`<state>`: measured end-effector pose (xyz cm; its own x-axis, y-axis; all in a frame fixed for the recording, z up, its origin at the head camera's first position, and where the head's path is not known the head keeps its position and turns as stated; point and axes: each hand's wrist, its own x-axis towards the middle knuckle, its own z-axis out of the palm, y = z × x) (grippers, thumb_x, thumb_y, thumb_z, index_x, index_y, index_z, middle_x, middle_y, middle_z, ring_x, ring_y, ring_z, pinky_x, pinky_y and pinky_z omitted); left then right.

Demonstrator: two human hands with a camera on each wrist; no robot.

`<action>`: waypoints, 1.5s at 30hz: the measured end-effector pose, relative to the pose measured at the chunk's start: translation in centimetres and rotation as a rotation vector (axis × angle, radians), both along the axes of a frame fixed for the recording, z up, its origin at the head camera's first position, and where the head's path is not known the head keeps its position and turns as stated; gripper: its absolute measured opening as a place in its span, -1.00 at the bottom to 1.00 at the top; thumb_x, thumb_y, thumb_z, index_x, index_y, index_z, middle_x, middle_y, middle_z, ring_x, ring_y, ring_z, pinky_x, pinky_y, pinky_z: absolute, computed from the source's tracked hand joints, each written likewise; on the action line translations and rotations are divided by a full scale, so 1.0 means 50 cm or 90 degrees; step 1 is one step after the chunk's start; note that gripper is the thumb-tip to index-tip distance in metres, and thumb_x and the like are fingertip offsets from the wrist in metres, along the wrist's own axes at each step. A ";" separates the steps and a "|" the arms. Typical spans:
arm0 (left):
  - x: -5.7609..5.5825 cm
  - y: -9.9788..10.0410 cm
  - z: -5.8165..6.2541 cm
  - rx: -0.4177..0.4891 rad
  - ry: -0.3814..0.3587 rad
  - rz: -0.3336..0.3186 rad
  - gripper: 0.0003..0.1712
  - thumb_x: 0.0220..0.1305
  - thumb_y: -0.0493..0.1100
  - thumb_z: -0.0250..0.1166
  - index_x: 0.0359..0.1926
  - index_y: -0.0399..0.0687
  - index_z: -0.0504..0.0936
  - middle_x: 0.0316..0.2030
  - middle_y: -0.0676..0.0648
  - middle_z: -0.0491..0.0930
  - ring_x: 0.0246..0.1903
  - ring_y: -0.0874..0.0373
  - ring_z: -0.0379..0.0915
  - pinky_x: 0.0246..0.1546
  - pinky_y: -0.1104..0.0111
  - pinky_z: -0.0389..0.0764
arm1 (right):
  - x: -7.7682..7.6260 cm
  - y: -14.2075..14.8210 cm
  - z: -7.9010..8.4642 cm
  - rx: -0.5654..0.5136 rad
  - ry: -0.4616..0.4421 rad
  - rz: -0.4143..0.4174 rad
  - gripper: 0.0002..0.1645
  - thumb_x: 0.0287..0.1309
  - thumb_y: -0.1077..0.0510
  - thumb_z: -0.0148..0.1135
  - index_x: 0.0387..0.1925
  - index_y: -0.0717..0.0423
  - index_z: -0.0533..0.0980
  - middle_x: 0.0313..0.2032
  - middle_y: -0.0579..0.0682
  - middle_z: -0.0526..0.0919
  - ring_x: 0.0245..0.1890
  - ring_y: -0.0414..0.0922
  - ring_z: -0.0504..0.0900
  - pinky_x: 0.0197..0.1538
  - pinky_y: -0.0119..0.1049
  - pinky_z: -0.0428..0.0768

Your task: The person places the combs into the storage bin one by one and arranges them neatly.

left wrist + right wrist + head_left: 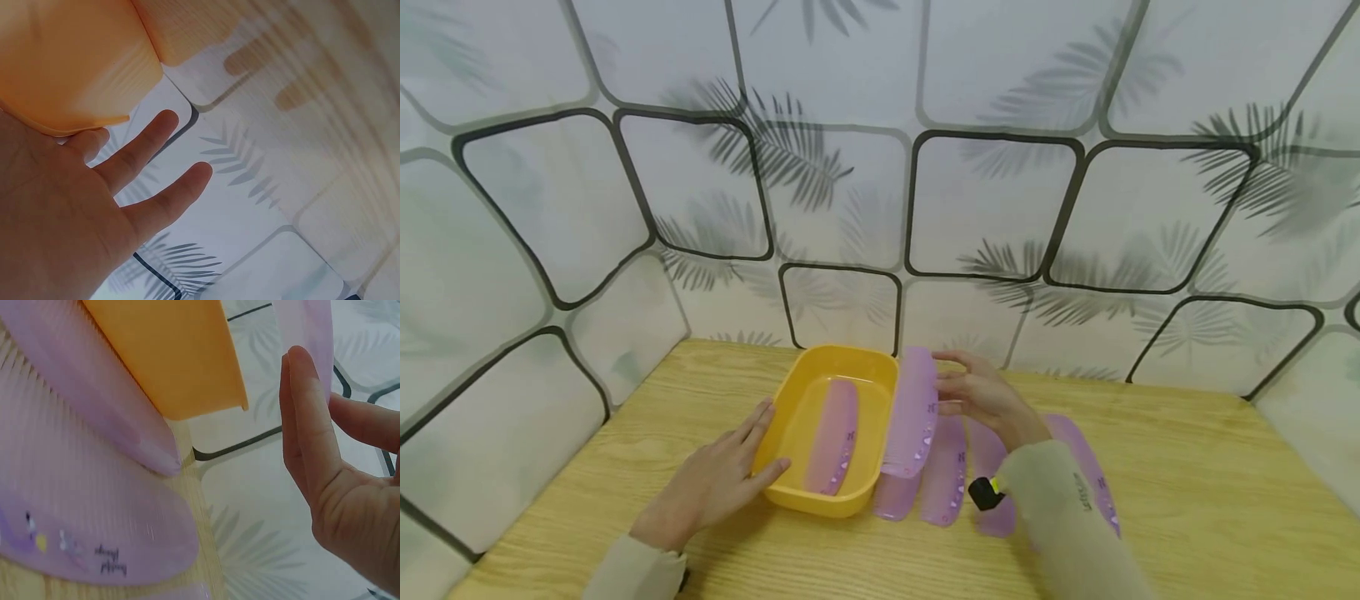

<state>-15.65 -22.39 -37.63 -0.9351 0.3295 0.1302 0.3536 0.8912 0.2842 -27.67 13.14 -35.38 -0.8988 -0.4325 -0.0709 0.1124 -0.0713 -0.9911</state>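
A yellow plastic tub (pixel 790 497) stands on the wooden table, and one purple comb (pixel 832 437) lies inside it. My left hand (pixel 718 471) rests against the tub's left side, thumb over the rim and fingers spread. In the left wrist view that hand (pixel 81 194) touches the tub's edge (pixel 81 69). My right hand (pixel 988 400) pinches another purple comb (pixel 912 412) by the tub's right rim. Its grip on the comb (pixel 312 325) also shows in the right wrist view, with the hand (pixel 337 469) holding it between thumb and fingers.
Several more purple combs lie right of the tub, including one comb (pixel 945 479) beside it and one comb (pixel 1086 467) partly under the right sleeve. A wall (pixel 985 208) with a leaf pattern rises behind the wooden table (pixel 1210 500).
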 end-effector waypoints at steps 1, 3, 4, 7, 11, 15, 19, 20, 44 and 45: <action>0.000 0.001 0.001 0.001 -0.001 -0.001 -0.08 0.53 0.24 0.02 0.54 -0.39 0.08 0.52 -0.33 0.09 0.26 -0.39 0.36 0.16 -0.19 0.48 | 0.000 -0.005 0.001 -0.001 0.000 0.000 -0.26 0.36 0.49 -0.05 0.51 0.42 0.01 -0.13 0.11 0.56 -0.24 -0.15 0.65 -0.18 -0.27 0.72; 0.000 0.002 0.002 0.000 -0.001 -0.001 -0.08 0.53 0.25 0.02 0.54 -0.39 0.08 0.52 -0.32 0.09 0.25 -0.40 0.37 0.15 -0.20 0.48 | -0.001 -0.014 0.004 -0.005 -0.002 -0.002 -0.26 0.35 0.50 -0.05 0.51 0.42 0.02 -0.15 0.10 0.56 -0.25 -0.15 0.65 -0.18 -0.27 0.72; 0.000 0.002 0.003 0.000 -0.001 -0.001 -0.08 0.53 0.25 0.02 0.54 -0.39 0.08 0.52 -0.32 0.09 0.24 -0.40 0.38 0.14 -0.20 0.49 | -0.001 -0.019 0.005 -0.006 -0.003 -0.005 -0.26 0.34 0.50 -0.05 0.51 0.42 0.02 -0.15 0.09 0.56 -0.25 -0.15 0.64 -0.17 -0.27 0.73; -0.001 0.002 0.003 -0.001 0.002 0.000 -0.08 0.53 0.24 0.03 0.54 -0.39 0.09 0.51 -0.32 0.09 0.24 -0.40 0.38 0.14 -0.20 0.49 | -0.004 -0.034 0.008 -0.012 -0.008 -0.009 -0.26 0.33 0.51 -0.04 0.50 0.41 0.04 -0.20 0.07 0.56 -0.26 -0.15 0.65 -0.16 -0.24 0.73; 0.000 0.002 0.002 -0.002 0.007 0.000 -0.09 0.53 0.23 0.04 0.53 -0.39 0.09 0.51 -0.33 0.10 0.25 -0.39 0.37 0.15 -0.19 0.49 | -0.010 -0.058 0.012 -0.015 -0.018 -0.021 -0.28 0.32 0.52 -0.01 0.48 0.40 0.09 -0.24 0.06 0.57 -0.29 -0.14 0.66 -0.18 -0.23 0.74; 0.000 0.002 0.000 -0.003 0.014 -0.003 -0.09 0.52 0.23 0.05 0.53 -0.40 0.10 0.51 -0.33 0.11 0.24 -0.40 0.38 0.15 -0.18 0.49 | -0.013 -0.083 0.017 -0.006 -0.025 -0.021 -0.30 0.32 0.51 0.00 0.46 0.38 0.12 -0.25 0.06 0.58 -0.32 -0.16 0.65 -0.23 -0.27 0.72; 0.000 0.001 -0.001 -0.002 0.018 -0.005 -0.09 0.52 0.23 0.05 0.53 -0.40 0.11 0.50 -0.33 0.12 0.22 -0.41 0.40 0.12 -0.19 0.51 | -0.015 -0.109 0.024 0.006 -0.025 -0.027 -0.31 0.30 0.52 0.02 0.44 0.37 0.17 -0.21 0.09 0.57 -0.33 -0.16 0.64 -0.27 -0.30 0.70; 0.000 0.001 -0.001 -0.001 0.018 -0.005 -0.09 0.52 0.22 0.06 0.53 -0.40 0.11 0.50 -0.33 0.12 0.22 -0.40 0.41 0.11 -0.19 0.52 | -0.016 -0.114 0.026 0.011 -0.023 -0.030 -0.32 0.30 0.52 0.03 0.43 0.37 0.18 -0.18 0.10 0.57 -0.32 -0.16 0.63 -0.27 -0.29 0.70; 0.001 0.003 -0.001 -0.001 0.024 -0.002 -0.09 0.53 0.24 0.03 0.52 -0.40 0.12 0.50 -0.33 0.14 0.24 -0.38 0.39 0.14 -0.17 0.51 | -0.001 -0.235 0.026 0.323 0.089 -0.091 -0.29 0.06 0.63 0.06 0.31 0.40 0.31 -0.31 0.30 0.59 -0.44 0.06 0.68 -0.46 -0.20 0.74; 0.001 0.002 -0.002 -0.001 0.023 -0.001 -0.09 0.53 0.24 0.03 0.52 -0.41 0.12 0.50 -0.33 0.14 0.25 -0.38 0.39 0.14 -0.17 0.50 | 0.000 -0.239 0.026 0.340 0.093 -0.092 -0.29 0.05 0.63 0.05 0.30 0.41 0.32 -0.26 0.33 0.59 -0.42 0.08 0.70 -0.46 -0.20 0.74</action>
<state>-15.62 -22.27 -37.71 -0.9292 0.3318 0.1629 0.3654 0.8908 0.2701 -27.69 1.17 -34.06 -0.9630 -0.2434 -0.1159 -0.0029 0.4392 -0.8984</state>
